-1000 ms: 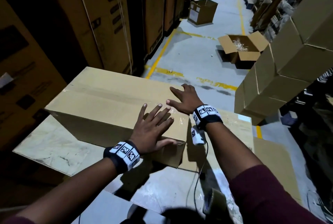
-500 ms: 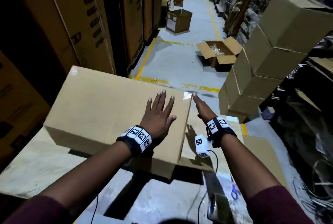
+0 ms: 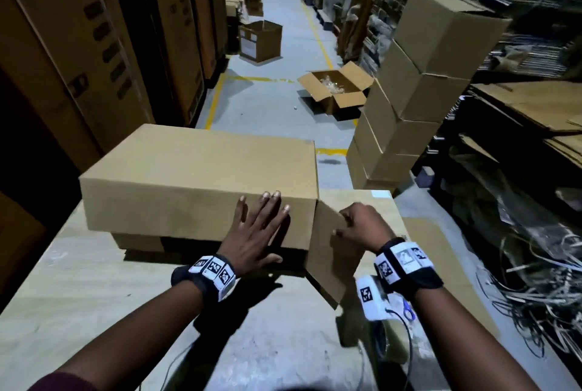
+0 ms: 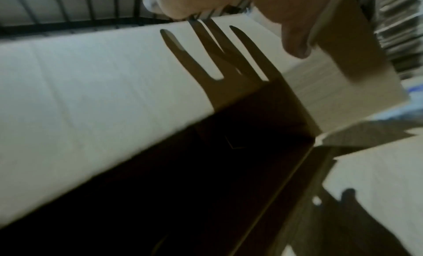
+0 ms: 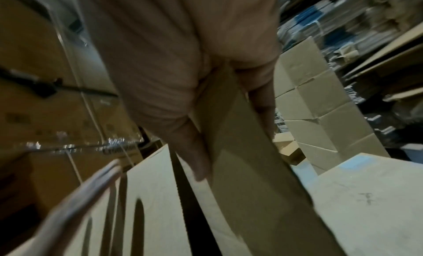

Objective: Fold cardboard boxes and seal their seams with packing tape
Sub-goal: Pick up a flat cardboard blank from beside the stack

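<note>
A brown cardboard box (image 3: 195, 176) lies on its side on the work table (image 3: 82, 290), its open end facing me. My left hand (image 3: 256, 233) lies flat, fingers spread, on the box's near panel (image 4: 91, 89). My right hand (image 3: 362, 225) grips the side flap (image 3: 330, 255) at the box's right end, thumb on one face and fingers on the other (image 5: 231, 133). The flap stands out from the box toward me. A tape roll (image 3: 382, 343) sits at the table's near right edge, mostly hidden by my right wrist.
A leaning stack of sealed boxes (image 3: 419, 91) stands right of the table. An open box (image 3: 337, 91) and another box (image 3: 259, 41) sit on the aisle floor beyond. Tall cartons (image 3: 94, 44) line the left. Flat cardboard sheets (image 3: 529, 110) and loose strapping (image 3: 541, 280) lie at the right.
The box has been tipped over so that its open end faces me. My left hand stayed flat on it. My right hand came off the far corner and took hold of the side flap.
</note>
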Demonstrator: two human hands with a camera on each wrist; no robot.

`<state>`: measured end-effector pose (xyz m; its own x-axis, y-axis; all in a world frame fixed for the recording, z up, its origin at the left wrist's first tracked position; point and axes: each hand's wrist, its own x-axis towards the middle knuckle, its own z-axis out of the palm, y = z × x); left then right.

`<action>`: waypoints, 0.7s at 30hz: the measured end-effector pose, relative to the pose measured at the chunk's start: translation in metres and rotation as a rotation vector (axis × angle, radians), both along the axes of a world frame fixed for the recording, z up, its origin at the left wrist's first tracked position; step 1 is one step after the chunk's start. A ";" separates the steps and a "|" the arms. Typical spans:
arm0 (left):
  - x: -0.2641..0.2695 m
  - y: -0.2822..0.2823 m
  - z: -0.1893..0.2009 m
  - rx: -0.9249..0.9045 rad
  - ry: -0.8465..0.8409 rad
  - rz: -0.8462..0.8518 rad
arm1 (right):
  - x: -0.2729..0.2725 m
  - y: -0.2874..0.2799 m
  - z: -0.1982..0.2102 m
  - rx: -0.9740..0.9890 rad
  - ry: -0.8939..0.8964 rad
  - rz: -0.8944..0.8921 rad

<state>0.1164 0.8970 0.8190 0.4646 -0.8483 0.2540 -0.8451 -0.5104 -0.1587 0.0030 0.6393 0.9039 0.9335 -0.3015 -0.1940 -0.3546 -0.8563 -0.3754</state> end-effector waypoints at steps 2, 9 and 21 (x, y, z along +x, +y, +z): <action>0.010 0.007 -0.005 0.014 -0.007 0.037 | -0.009 -0.002 0.020 0.084 -0.129 -0.046; 0.064 0.008 0.057 -0.152 -0.081 -0.055 | -0.044 -0.007 0.028 0.576 -0.525 -0.368; 0.126 -0.059 0.250 -0.453 -0.163 0.173 | -0.037 0.007 0.023 0.782 -0.795 -0.566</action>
